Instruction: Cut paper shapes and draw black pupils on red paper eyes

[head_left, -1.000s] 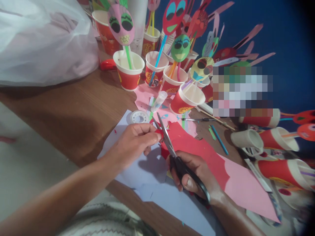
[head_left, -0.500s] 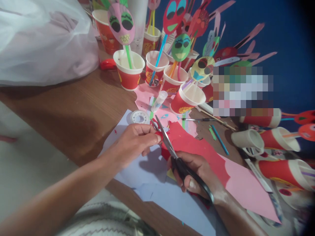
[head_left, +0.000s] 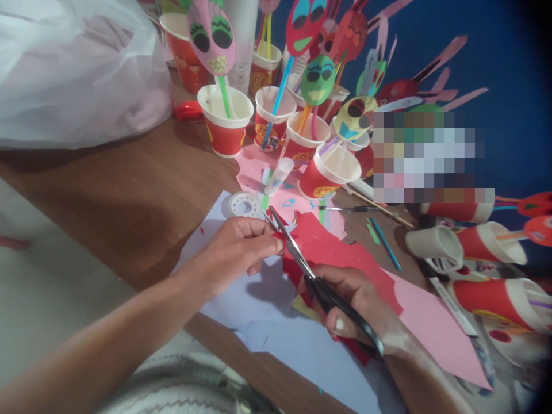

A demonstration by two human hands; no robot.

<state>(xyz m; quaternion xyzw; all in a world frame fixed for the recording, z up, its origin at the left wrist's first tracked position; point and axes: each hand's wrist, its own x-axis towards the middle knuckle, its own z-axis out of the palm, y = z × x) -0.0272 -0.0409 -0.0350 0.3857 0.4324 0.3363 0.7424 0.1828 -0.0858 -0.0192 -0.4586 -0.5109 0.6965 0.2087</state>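
Scissors (head_left: pixel 325 292), steel, black-handled: blades now nearer together; right hand (head_left: pixel 366 294) wrapped round handles. Red paper scrap (head_left: pixel 279 236): pinched by left hand (head_left: pixel 241 247) above lilac sheet (head_left: pixel 259 293), toward wooden table's (head_left: pixel 172 172) near edge; apparently mid-cut. Seemingly finished: oval paper face (head_left: pixel 212 40) on straw, in waxy paper cup (head_left: pixel 222 138).

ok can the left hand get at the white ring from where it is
Probably yes: the white ring lies just beyond the left hand, nothing visible between them, though that hand pinches red paper near the scissors.
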